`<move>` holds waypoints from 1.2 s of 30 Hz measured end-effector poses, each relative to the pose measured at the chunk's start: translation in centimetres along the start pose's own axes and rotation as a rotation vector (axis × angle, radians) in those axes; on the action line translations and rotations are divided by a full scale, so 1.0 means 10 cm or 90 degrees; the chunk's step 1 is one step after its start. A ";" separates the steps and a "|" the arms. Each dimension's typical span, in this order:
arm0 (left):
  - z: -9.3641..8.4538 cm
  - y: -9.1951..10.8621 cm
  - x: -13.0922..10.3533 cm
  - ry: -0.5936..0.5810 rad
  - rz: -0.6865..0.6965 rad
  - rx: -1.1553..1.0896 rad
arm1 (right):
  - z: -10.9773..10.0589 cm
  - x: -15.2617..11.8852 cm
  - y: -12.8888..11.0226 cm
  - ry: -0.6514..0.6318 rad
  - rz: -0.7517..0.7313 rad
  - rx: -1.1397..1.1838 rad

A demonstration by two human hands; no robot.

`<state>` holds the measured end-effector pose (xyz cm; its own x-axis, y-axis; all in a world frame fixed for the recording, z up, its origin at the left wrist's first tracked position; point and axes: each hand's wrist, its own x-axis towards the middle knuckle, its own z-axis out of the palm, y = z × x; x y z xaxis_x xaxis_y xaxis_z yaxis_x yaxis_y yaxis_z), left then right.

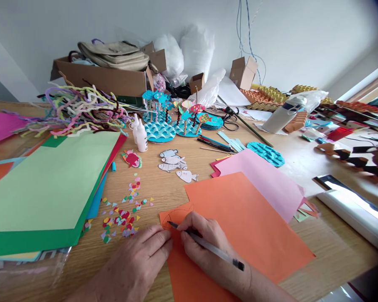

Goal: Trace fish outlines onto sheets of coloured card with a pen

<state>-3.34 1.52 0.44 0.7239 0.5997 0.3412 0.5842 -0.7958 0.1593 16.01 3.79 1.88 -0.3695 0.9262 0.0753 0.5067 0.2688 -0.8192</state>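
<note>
My right hand (204, 237) grips a clear-barrelled pen (217, 251) with a dark end cap. The pen's tip touches the orange paper (239, 218) near its upper left corner, where thin outline marks show. Holding nothing, my left hand (145, 256) lies flat with its fingers stretched out, their tips on the sheet's left edge. Beyond the sheet lie several white fish cutouts (170, 160) with drawn details. Small coloured confetti pieces (122, 220) are scattered ahead of my left hand, and a stack of red and green fish cutouts (132, 159) sits behind them.
Green paper sheets (56, 180) are stacked at left, below a heap of pipe cleaners (85, 107). White glue bottles (141, 136) stand before blue wave-patterned discs (159, 131). Pink paper (258, 176) lies partly under the orange sheet. Pens (216, 144) rest behind it; a white device (355, 218) is at right.
</note>
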 end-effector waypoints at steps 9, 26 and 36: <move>0.00 0.00 0.00 0.008 -0.014 -0.021 | 0.01 0.00 0.01 -0.001 -0.006 -0.001; 0.00 0.00 0.00 0.003 -0.002 -0.003 | 0.00 0.01 0.00 -0.007 0.008 0.003; 0.01 0.00 -0.02 0.002 0.000 0.009 | 0.01 0.00 0.00 -0.012 -0.002 0.007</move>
<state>-3.46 1.43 0.30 0.7230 0.5992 0.3438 0.5889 -0.7947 0.1467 15.94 3.78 1.84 -0.3857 0.9202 0.0665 0.4971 0.2680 -0.8253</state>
